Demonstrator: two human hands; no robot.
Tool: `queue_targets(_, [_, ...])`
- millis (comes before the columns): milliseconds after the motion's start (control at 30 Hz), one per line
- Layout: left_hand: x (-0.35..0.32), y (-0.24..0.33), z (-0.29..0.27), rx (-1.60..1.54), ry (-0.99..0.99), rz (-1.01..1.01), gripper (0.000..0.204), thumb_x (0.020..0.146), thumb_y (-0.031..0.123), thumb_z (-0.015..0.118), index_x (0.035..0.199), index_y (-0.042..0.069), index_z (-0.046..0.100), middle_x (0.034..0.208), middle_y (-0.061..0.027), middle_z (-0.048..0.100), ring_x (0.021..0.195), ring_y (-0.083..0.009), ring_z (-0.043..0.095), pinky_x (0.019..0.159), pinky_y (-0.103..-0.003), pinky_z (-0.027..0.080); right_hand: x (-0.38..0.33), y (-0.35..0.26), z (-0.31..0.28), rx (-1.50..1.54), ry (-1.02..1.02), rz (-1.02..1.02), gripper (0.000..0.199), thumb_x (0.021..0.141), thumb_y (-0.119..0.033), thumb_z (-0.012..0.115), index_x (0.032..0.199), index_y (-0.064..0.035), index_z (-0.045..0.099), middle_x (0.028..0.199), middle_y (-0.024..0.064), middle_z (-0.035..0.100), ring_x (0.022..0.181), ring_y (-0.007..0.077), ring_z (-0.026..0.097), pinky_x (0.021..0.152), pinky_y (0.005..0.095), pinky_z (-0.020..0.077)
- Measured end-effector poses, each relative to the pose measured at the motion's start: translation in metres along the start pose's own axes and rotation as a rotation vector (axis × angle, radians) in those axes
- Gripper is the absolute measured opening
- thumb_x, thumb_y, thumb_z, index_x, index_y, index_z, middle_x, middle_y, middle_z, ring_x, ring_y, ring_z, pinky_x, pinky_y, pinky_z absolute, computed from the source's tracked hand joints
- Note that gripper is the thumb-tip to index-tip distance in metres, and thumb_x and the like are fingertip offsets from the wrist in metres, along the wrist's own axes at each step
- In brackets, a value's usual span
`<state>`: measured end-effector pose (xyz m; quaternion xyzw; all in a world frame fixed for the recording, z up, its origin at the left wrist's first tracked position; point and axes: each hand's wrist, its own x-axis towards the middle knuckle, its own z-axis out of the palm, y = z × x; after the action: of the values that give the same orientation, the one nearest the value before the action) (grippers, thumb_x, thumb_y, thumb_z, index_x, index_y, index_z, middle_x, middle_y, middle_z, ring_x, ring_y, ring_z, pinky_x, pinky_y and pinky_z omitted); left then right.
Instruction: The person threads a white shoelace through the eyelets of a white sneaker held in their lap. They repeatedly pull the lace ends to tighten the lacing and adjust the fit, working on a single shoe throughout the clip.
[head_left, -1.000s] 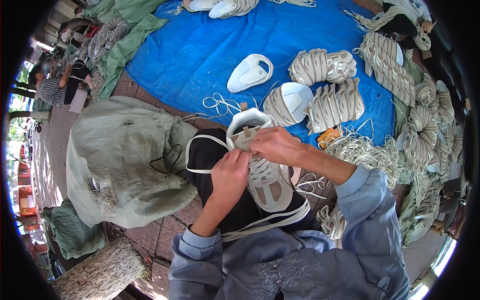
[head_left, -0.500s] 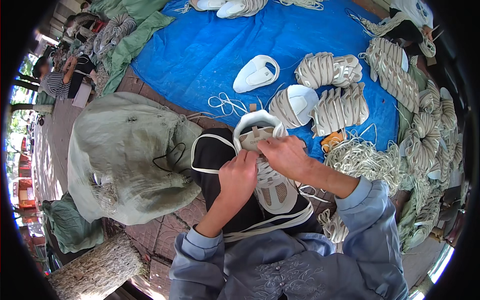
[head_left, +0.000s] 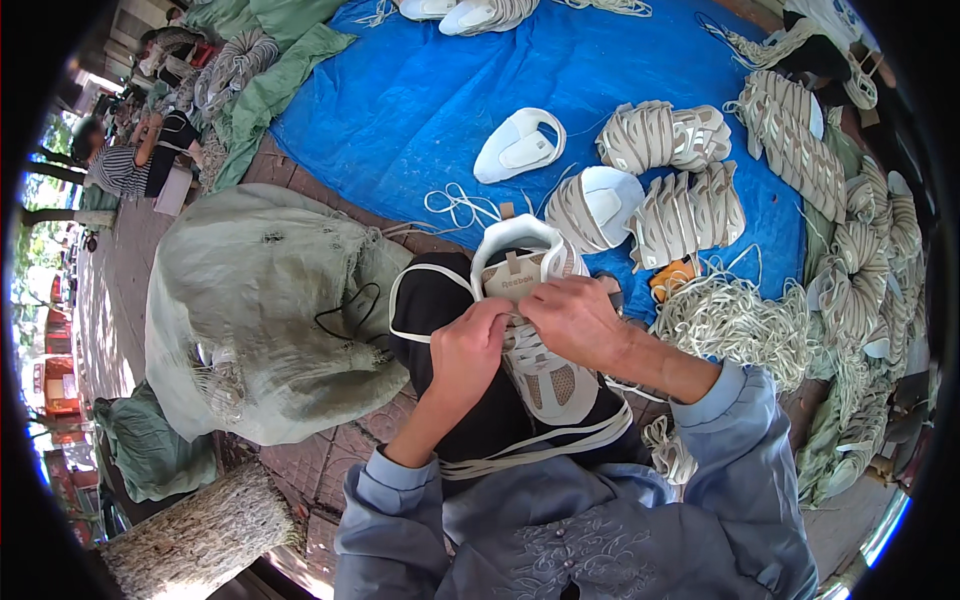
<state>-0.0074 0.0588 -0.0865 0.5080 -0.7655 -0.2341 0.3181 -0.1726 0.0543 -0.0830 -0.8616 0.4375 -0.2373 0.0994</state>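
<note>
A beige and white shoe upper (head_left: 553, 393) lies across my lap, its toe toward me and its padded collar away. Over its lacing, just below the tongue (head_left: 512, 276), both hands meet. My left hand (head_left: 464, 348) is closed in a pinch at the left eyelet edge. From the right, my right hand (head_left: 578, 318) pinches close beside it, fingers bent over the upper's right edge. What lies between the fingertips is hidden, so I cannot tell a lace from the upper's edge. Loose flat white laces (head_left: 545, 452) are draped over my dark-clad thighs.
On the blue tarp (head_left: 400, 130) ahead lie a single white upper (head_left: 520, 147) and nested stacks of uppers (head_left: 690, 215). A heap of laces (head_left: 745, 325) is at right, a pale sack (head_left: 270, 320) at left, a stone block (head_left: 195, 530) lower left. Another person (head_left: 125, 160) sits far left.
My left hand has shifted slightly left and down, and its fingertips are a little farther from the right hand's. The whole view has moved slightly; the upper stays on my lap.
</note>
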Motion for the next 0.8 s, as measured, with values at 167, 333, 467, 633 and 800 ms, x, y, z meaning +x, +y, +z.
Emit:
queue_targets(167, [0.006, 0.004, -0.014, -0.456, -0.035, -0.346, 0.010, 0.081, 0.001, 0.052, 0.089, 0.002, 0.057, 0.071, -0.0062, 0.060, 0.055, -0.0092, 0.056, 0.049, -0.022, 0.044, 0.007, 0.003, 0.001, -0.075, 0.146, -0.307, 0.012, 0.053, -0.014, 0.057, 0.061, -0.0078, 0.050, 0.063, 0.0023, 0.048, 0.066, 0.0170, 0.049, 0.059, 0.0284, 0.0428])
queue_targets(333, [0.011, -0.002, -0.026, -0.606, 0.001, -0.416, 0.011, 0.082, 0.001, 0.051, 0.091, -0.001, 0.058, 0.072, -0.0032, 0.060, 0.062, -0.0062, 0.054, 0.054, -0.019, 0.044, 0.020, -0.012, 0.004, -0.324, -0.030, -0.414, 0.010, 0.057, -0.015, 0.056, 0.061, -0.0065, 0.056, 0.056, 0.0028, 0.053, 0.058, 0.0168, 0.052, 0.054, 0.0278, 0.0420])
queue_targets(467, [0.016, 0.004, -0.028, -0.563, 0.047, -0.369, 0.011, 0.082, 0.000, 0.052, 0.090, -0.001, 0.059, 0.072, -0.0025, 0.058, 0.062, -0.0051, 0.052, 0.055, -0.019, 0.043, 0.030, -0.013, 0.009, -0.285, -0.076, -0.448, 0.012, 0.059, -0.015, 0.056, 0.065, -0.0041, 0.058, 0.056, 0.0057, 0.055, 0.056, 0.0184, 0.057, 0.049, 0.0295, 0.0429])
queue_targets(633, [0.014, 0.003, -0.025, -0.453, 0.061, -0.324, 0.008, 0.079, -0.001, 0.054, 0.086, -0.001, 0.059, 0.073, -0.0035, 0.059, 0.058, -0.0061, 0.050, 0.054, -0.021, 0.042, 0.031, -0.006, 0.009, -0.112, -0.055, -0.400, 0.011, 0.061, -0.012, 0.057, 0.069, -0.0040, 0.056, 0.057, 0.0058, 0.055, 0.059, 0.0191, 0.058, 0.052, 0.0310, 0.0462])
queue_targets(800, [0.013, 0.009, -0.022, -0.274, 0.049, -0.113, 0.007, 0.076, -0.001, 0.057, 0.082, 0.001, 0.056, 0.073, -0.0110, 0.057, 0.059, -0.0204, 0.056, 0.054, -0.027, 0.044, 0.017, 0.019, -0.013, 0.095, 0.111, -0.185, 0.008, 0.059, -0.007, 0.057, 0.065, -0.0063, 0.051, 0.060, 0.0050, 0.053, 0.060, 0.0208, 0.057, 0.052, 0.0317, 0.0460])
